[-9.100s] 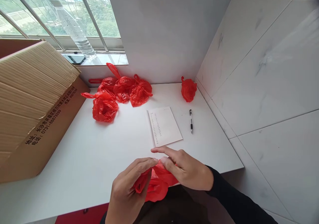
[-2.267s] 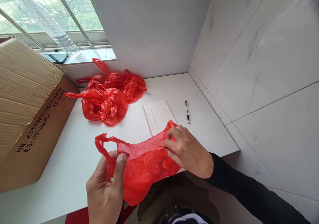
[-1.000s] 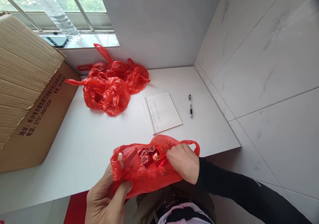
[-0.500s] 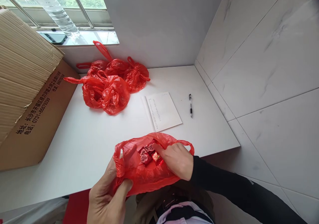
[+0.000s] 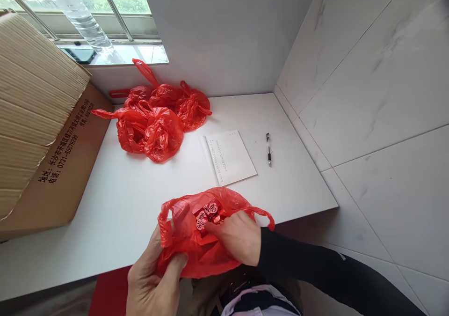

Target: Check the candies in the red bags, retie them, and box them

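Observation:
A red plastic bag (image 5: 196, 264) is held up at the table's front edge with its mouth spread. My left hand (image 5: 154, 274) is closed on the bag's left side, thumb on the outside near the handle. Inside the bag lie several small red wrapped candies (image 5: 201, 221), some with dark characters on a pink patch. My right hand (image 5: 240, 236), in a black sleeve, reaches into the bag from the right. One of its fingers is stretched out against the candies; the other fingers are largely hidden, and no held candy shows.
Several tied red plastic bags (image 5: 161, 128) stand at the back left of the white table (image 5: 294, 185). A printed booklet (image 5: 233, 157) lies mid-table, a pen (image 5: 268, 150) to its right. The cardboard box (image 5: 66, 161) is at left. On the windowsill are a water bottle (image 5: 87, 25) and a phone (image 5: 80, 55).
My right hand has moved left and lower inside the bag, its finger shifting across the candies. The candies lie slightly differently. The left hand keeps its hold on the bag.

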`<state>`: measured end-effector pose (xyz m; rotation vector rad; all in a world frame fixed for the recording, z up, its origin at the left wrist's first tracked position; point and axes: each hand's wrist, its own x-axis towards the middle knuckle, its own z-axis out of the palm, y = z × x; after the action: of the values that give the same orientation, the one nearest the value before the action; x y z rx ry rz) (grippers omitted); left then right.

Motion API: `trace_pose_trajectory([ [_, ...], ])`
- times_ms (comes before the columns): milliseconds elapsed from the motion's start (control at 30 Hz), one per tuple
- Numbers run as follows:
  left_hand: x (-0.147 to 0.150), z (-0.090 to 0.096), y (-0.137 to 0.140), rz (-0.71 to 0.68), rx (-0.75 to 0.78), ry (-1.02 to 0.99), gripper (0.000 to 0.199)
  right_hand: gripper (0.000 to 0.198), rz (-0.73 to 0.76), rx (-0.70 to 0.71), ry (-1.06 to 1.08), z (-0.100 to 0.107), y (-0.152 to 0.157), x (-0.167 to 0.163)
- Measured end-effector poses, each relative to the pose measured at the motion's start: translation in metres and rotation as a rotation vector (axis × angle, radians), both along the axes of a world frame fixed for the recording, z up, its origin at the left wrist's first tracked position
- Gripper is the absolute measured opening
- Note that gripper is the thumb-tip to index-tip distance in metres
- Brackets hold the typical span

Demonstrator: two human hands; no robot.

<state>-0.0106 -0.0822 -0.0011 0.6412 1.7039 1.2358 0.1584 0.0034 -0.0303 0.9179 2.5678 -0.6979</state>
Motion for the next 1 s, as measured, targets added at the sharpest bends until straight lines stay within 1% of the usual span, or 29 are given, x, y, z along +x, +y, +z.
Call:
trace_pose_trajectory([
  [67,-0.001,-0.003,-0.002,-0.017,-0.017,-0.046,0.047,0.036,0.011,-0.005,-0.012,0.002,0.002,-0.002],
  [133,-0.003,-0.005,-0.003,-0.009,-0.037,-0.067,0.048,0.038,-0.006,0.002,-0.007,0.011,0.003,0.004],
  [233,-0.006,-0.005,-0.005,0.015,-0.075,-0.059,0.05,0.037,-0.122,0.049,0.099,0.037,0.003,0.026],
  [300,-0.007,-0.002,-0.004,0.036,-0.083,-0.05,0.056,0.035,-0.216,0.135,0.176,0.051,0.002,0.046],
  [333,-0.007,0.001,-0.002,0.044,-0.085,-0.04,0.06,0.04,-0.249,0.188,0.187,0.055,0.001,0.057],
  [367,-0.006,0.004,0.0,0.054,-0.086,-0.021,0.063,0.05,-0.269,0.23,0.172,0.057,0.001,0.067],
  [400,-0.006,0.008,0.002,0.061,-0.086,0.008,0.067,0.058,-0.276,0.246,0.131,0.058,0.0,0.077],
  [433,-0.005,0.012,0.005,0.065,-0.087,0.041,0.071,0.06,-0.28,0.232,0.074,0.057,0.001,0.085],
  [467,-0.005,0.016,0.009,0.064,-0.087,0.071,0.074,0.052,-0.285,0.19,0.016,0.057,0.001,0.091],
  [533,-0.004,0.021,0.014,0.056,-0.095,0.087,0.075,0.021,-0.313,0.074,-0.042,0.059,0.005,0.099],
  [567,-0.004,0.023,0.017,0.056,-0.102,0.073,0.07,0.015,-0.342,0.029,-0.016,0.063,0.007,0.1],
  [633,-0.004,0.027,0.021,0.091,-0.103,0.03,0.054,0.018,-0.439,-0.001,0.148,0.077,0.012,0.099],
  [667,-0.004,0.03,0.024,0.134,-0.075,0.011,0.044,0.018,-0.494,0.009,0.263,0.087,0.014,0.098],
  [767,-0.003,0.042,0.033,0.306,0.093,-0.065,0.021,0.016,-0.643,0.078,0.553,0.116,0.017,0.093],
  [833,-0.005,0.052,0.039,0.368,0.214,-0.186,0.018,0.013,-0.689,0.121,0.675,0.129,0.018,0.089],
  [867,-0.007,0.057,0.042,0.354,0.249,-0.27,0.021,0.012,-0.701,0.134,0.719,0.132,0.018,0.086],
  [900,-0.009,0.061,0.045,0.299,0.262,-0.362,0.023,0.013,-0.707,0.145,0.754,0.135,0.018,0.084],
  [967,-0.01,0.066,0.049,0.16,0.266,-0.512,0.027,0.014,-0.71,0.152,0.794,0.136,0.019,0.08],
  [1000,-0.008,0.067,0.051,0.092,0.254,-0.537,0.03,0.015,-0.709,0.145,0.802,0.136,0.02,0.078],
])
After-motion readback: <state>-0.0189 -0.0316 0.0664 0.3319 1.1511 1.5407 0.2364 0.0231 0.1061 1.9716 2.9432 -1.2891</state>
